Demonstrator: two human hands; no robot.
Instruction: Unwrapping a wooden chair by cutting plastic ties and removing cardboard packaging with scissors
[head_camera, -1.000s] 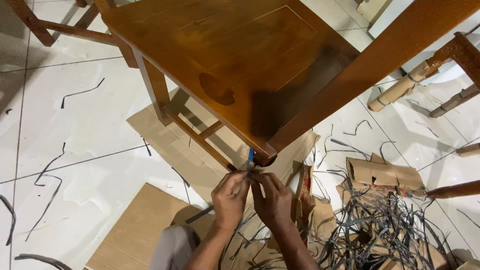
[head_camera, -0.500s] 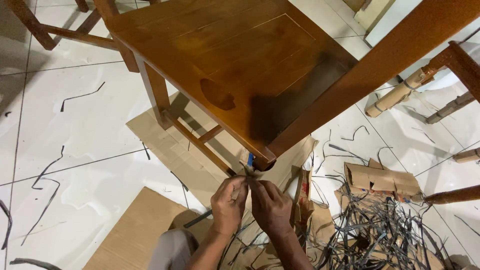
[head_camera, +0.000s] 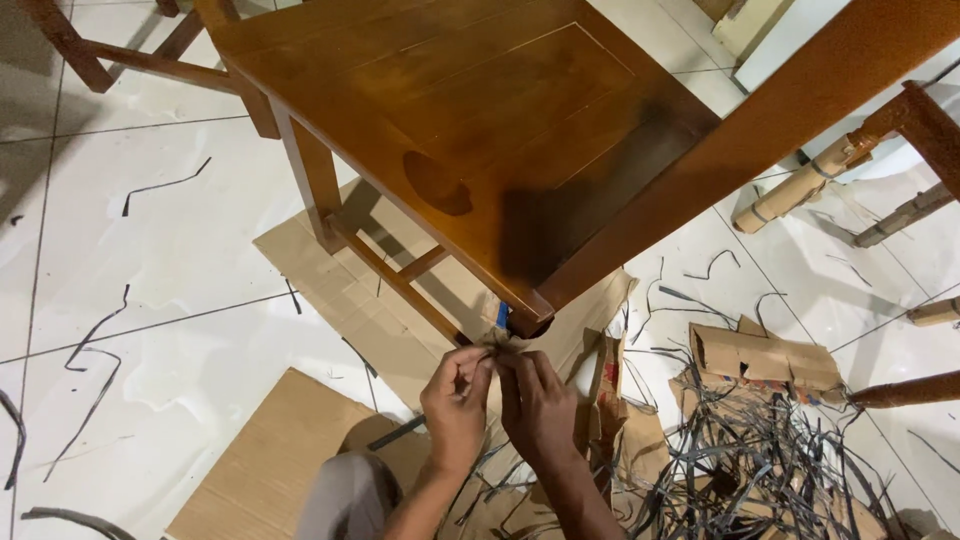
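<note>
A brown wooden chair (head_camera: 470, 130) fills the upper half of the head view, seen from above. My left hand (head_camera: 455, 405) and my right hand (head_camera: 535, 405) meet just below the chair's near front corner, beside its leg (head_camera: 525, 322). Both pinch a small piece of brown cardboard wrapping (head_camera: 497, 340) at that leg. A bit of blue (head_camera: 502, 315) shows at the leg, partly hidden. My fingertips touch each other around the wrapping.
Flat cardboard sheets (head_camera: 290, 440) lie on the white tiled floor (head_camera: 120, 300) under the chair. A heap of black plastic straps (head_camera: 760, 460) and torn cardboard pieces (head_camera: 765, 355) sits at the right. Other wrapped furniture legs (head_camera: 800, 185) stand at the right. Loose strap pieces (head_camera: 95, 340) lie at the left.
My hands stay at the chair's front leg, their fingers closing tighter on the wrapping. The view has shifted slightly.
</note>
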